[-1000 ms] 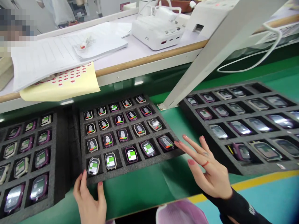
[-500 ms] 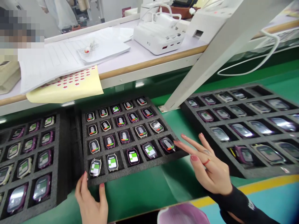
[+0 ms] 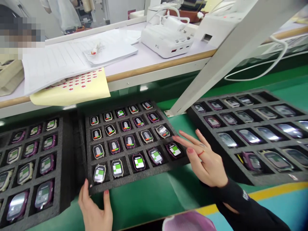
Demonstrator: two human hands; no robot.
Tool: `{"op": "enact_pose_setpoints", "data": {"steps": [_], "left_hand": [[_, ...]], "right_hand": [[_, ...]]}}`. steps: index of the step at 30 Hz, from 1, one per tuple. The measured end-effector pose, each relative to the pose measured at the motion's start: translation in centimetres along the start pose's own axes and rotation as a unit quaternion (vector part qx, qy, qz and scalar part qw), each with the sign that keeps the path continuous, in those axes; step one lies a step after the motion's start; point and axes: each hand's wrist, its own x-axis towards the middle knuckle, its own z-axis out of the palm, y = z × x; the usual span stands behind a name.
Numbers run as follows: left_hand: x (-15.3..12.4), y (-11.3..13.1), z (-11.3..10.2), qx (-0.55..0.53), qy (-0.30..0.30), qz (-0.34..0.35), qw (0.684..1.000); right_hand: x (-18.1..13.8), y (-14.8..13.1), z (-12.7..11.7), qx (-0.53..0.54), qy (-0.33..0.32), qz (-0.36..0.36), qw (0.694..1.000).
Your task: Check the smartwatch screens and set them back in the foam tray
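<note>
On the green belt (image 3: 149, 195), a black foam tray (image 3: 131, 173) full of small watches sits in the middle. The left hand (image 3: 96, 210), at 7 o'clock, pinches the tray's near corner. The right hand (image 3: 204, 158), at 3 o'clock, hovers with fingers spread beside the purple watch (image 3: 174, 149).

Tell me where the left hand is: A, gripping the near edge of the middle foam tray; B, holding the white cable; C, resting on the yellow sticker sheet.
A: the left hand has thumb and fingers on the near edge of the middle foam tray.
</note>
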Motion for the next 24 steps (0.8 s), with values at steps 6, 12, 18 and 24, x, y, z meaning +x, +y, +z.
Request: {"op": "enact_pose_setpoints", "data": {"steps": [6,12,18,24], "left_hand": [[-0.2,-0.6,0.1,0.001,0.003,-0.003,1.0],[-0.1,0.3,0.1,-0.025,-0.002,-0.052,0.998],[0.1,1.2,-0.1,-0.035,-0.009,-0.068,0.997],[0.1,1.3,-0.2,-0.035,-0.021,-0.087,0.995]], "right_hand": [[1.3,1.2,1.3,-0.021,-0.047,0.025,0.998],[0.8,1.5,2.7,-0.017,-0.029,0.041,0.999],[0.6,1.6,3.1,-0.014,-0.03,0.052,0.998],[0.5,1.7,3.1,-0.016,-0.049,0.066,0.996]]}}
